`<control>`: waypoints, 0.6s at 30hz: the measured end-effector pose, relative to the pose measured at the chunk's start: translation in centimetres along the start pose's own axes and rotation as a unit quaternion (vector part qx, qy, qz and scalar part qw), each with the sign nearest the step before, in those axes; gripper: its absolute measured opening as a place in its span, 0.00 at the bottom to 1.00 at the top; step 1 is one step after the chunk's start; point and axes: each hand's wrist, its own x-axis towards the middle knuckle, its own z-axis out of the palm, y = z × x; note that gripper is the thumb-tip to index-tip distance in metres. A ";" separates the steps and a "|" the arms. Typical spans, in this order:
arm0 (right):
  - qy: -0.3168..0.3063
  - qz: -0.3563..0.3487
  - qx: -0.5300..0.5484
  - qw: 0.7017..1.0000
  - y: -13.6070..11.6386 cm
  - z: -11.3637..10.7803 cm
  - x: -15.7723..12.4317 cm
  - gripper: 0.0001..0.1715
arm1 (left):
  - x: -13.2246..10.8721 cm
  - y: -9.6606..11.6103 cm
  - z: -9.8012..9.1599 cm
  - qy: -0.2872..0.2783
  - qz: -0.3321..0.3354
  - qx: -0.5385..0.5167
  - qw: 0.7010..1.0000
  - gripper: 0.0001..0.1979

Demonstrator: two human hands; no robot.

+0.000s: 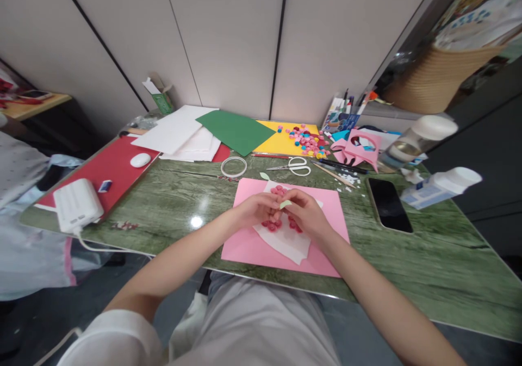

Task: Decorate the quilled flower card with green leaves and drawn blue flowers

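Green wood-look table (424,279), pale wall panels (236,39) behind it. Right hand (308,213) was pinching a pale green slip (285,204); left hand (263,208) had its fingers bunched right beside it, couldn't tell if they gripped anything. Progress-wise, pinkish-red coils (272,225) already sat grouped on white paper (287,249) under the hands, with pink card (240,246) below. That slip wasn't down yet, and a loose green leaf (264,176) lay just beyond the hands. Containers, way out right: pen box (346,120) stuffed with pens, clear bottle (402,148) with what looked like liquid, woven basket (440,78) holding something white. Far left: green carton (164,104), contents unclear.
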 end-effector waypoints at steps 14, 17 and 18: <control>-0.020 0.149 -0.127 0.980 -4.4 -11.0 0.4 0.15 | 0.6 1.0 -1.6 0.314 0.235 0.486 0.781 0.09; -0.026 0.188 -0.128 0.973 -3.3 -11.3 0.8 0.16 | 1.1 0.6 -2.2 0.306 0.196 0.430 0.826 0.12; -0.014 0.186 -0.120 0.975 -2.9 -11.0 1.0 0.16 | 1.3 0.5 -2.4 0.313 0.191 0.391 0.844 0.12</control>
